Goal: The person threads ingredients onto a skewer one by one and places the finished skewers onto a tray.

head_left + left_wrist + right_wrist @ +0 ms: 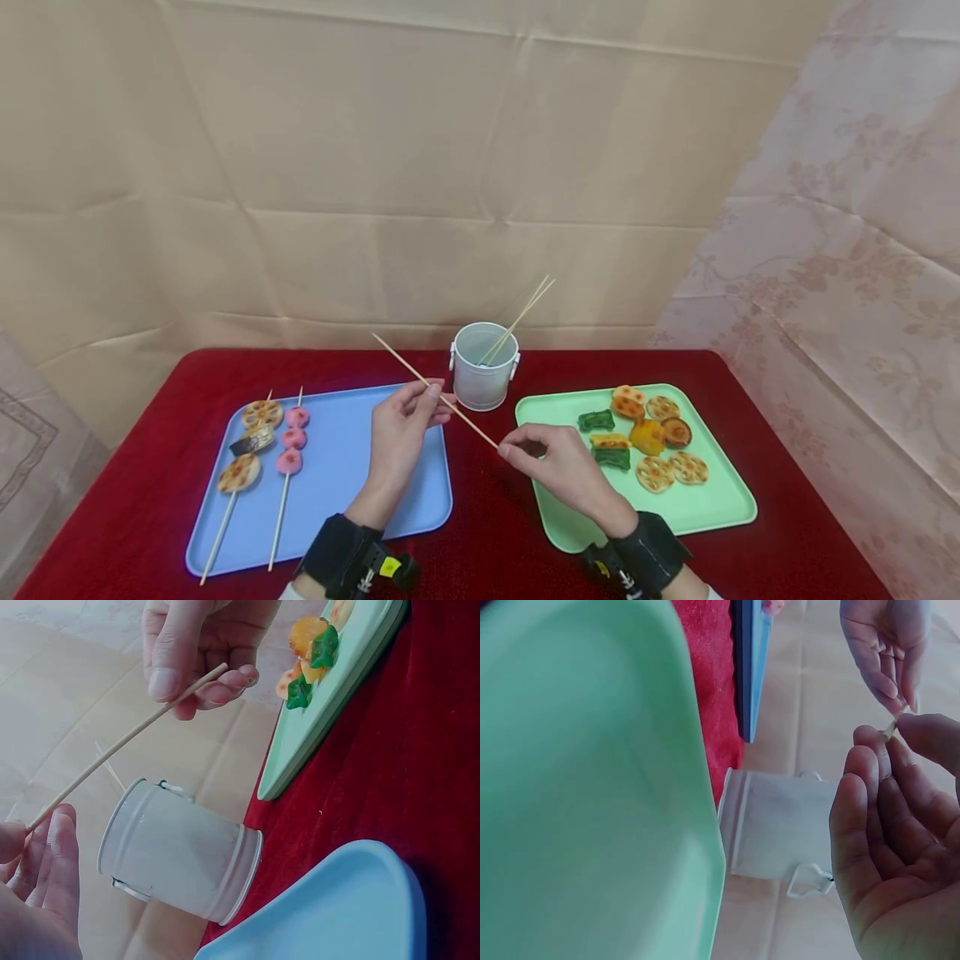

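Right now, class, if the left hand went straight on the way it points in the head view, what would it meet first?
Most likely the white bucket, which stands ahead of the left hand; depth is unclear, though, so the hand might pass above it.

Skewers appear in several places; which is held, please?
The skewer pinched by the left hand and right hand; others lean in the bucket or lie on the blue tray.
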`<state>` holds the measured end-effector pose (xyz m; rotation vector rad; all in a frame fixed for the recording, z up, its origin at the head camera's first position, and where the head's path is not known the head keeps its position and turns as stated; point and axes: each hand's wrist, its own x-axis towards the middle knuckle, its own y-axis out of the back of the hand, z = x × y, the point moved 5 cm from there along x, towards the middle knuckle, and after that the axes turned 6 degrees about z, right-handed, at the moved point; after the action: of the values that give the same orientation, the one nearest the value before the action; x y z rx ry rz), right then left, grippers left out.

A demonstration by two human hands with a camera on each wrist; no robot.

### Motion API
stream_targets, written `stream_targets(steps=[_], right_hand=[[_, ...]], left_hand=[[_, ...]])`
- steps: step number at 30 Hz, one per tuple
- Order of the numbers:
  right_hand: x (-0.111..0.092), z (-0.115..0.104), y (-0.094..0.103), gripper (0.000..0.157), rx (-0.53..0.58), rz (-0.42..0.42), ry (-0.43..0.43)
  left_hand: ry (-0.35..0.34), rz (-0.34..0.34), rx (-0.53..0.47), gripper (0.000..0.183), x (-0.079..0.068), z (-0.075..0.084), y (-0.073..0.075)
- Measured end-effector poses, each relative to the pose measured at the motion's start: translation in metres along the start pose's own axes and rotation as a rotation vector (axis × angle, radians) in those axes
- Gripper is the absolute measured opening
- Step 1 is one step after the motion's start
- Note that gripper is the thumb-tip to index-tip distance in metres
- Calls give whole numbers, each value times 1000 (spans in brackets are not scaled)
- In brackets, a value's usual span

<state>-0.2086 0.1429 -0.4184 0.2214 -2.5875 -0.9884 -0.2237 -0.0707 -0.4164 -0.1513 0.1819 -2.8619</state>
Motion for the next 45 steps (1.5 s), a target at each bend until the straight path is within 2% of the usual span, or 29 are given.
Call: stream_targets(steps=[8, 17, 24, 31, 34, 40, 45], right_hand=[[-1, -5, -4, 5, 13, -4, 14], [-2, -7, -5, 5, 41, 24, 11], [-3, -8, -5, 7, 60, 5, 15], [4, 3, 23, 12, -45, 61, -16], [9, 16, 39, 13, -103, 90, -27], [17, 46, 66, 14, -208, 93, -57], [22, 67, 83, 15, -334, 80, -29]], left_hand=[[-1, -29, -52, 36, -2, -2, -4], [84, -197, -105, 33, -17, -15, -20], [130, -226, -133, 35, -23, -19, -23], [95, -180, -70, 34, -20, -21, -15], [82, -160, -26, 34, -19, -23, -8], [99, -155, -20, 34, -19, -27, 1], [106, -154, 2, 32, -20, -29, 5]])
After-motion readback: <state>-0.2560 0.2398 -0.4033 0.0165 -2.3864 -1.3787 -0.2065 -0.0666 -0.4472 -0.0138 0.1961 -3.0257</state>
